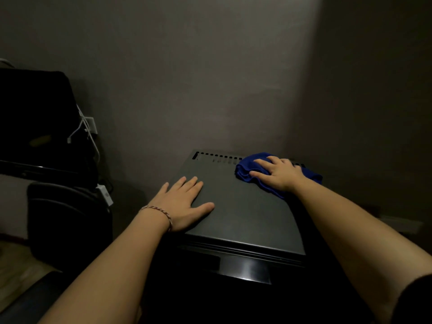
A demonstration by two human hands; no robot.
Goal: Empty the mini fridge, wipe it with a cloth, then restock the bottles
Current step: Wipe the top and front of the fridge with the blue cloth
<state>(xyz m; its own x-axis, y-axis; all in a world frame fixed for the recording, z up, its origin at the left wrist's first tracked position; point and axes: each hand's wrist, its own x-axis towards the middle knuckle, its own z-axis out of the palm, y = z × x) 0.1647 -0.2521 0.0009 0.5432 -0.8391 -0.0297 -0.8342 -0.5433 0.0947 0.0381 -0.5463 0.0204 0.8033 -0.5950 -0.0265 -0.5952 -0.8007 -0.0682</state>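
A dark mini fridge (243,216) stands against the grey wall, and I look down on its flat top with a row of vent slots along the back edge. My left hand (184,202) lies flat and open on the top's left side, a thin bracelet at the wrist. My right hand (278,174) presses down on a bunched blue cloth (245,167) at the back right corner of the top, fingers spread over it. The fridge door faces me and looks closed. No bottles are in view.
A black chair or bag (37,118) sits at the left with white cables and a wall socket (90,127) beside it. A dark rounded seat (67,220) stands low at the left of the fridge. Wood floor (25,265) shows at bottom left.
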